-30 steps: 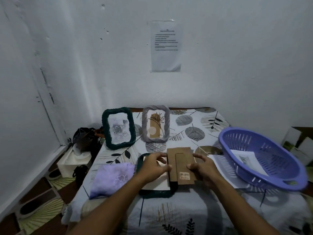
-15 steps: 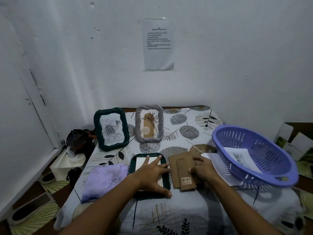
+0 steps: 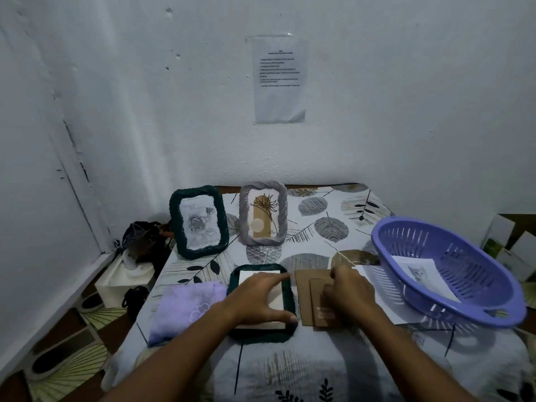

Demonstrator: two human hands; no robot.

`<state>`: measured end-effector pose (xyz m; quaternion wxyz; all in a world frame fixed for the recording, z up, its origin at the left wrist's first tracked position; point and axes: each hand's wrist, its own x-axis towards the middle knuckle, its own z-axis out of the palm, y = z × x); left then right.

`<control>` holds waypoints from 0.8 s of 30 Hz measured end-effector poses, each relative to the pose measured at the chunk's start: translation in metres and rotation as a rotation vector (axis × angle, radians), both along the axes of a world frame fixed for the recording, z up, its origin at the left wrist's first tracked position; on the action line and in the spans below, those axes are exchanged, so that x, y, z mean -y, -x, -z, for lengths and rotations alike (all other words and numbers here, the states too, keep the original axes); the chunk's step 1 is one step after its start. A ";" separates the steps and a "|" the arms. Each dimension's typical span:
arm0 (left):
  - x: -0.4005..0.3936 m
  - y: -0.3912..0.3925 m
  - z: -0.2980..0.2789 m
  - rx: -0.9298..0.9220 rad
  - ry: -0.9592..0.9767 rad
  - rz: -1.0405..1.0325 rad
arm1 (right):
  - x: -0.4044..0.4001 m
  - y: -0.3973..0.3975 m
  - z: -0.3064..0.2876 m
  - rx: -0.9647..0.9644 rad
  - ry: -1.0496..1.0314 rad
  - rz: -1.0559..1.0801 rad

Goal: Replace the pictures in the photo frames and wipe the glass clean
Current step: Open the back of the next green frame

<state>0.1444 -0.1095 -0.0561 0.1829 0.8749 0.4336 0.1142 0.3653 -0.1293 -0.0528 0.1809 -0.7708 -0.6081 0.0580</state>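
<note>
Matt brown cardboard backing (image 3: 314, 297); glossy, slotted purple plastic basket (image 3: 452, 274); fluffy lilac cloth (image 3: 185, 309); rope-textured green frame (image 3: 262, 333) and grey frame (image 3: 262, 213); printed fabric over the surface (image 3: 319, 369).

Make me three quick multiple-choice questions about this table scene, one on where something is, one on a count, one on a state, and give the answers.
1. Where is the cat picture?
A. in the purple basket
B. on the lilac cloth
C. in the grey frame

2. How many frames stand upright?
A. one
B. two
C. three

3. The left hand is:
A. lifting the cloth
B. resting on the flat-lying dark green frame
C. inside the basket

Answers: 1 A, the sheet lies in the basket. 2 B, the upright green frame and grey frame stand at the back. 3 B, its fingers spread across that frame's white insert.
</note>
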 end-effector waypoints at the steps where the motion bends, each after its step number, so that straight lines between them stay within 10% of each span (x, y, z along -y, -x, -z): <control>1: 0.000 0.006 0.000 0.040 -0.002 -0.040 | -0.001 0.006 -0.002 -0.029 -0.025 -0.035; 6: 0.006 0.041 0.002 0.036 -0.054 -0.216 | 0.003 0.052 -0.016 -0.514 0.161 -0.259; 24: 0.019 0.067 0.010 0.005 0.004 -0.152 | -0.015 0.079 0.000 -0.705 0.110 -0.053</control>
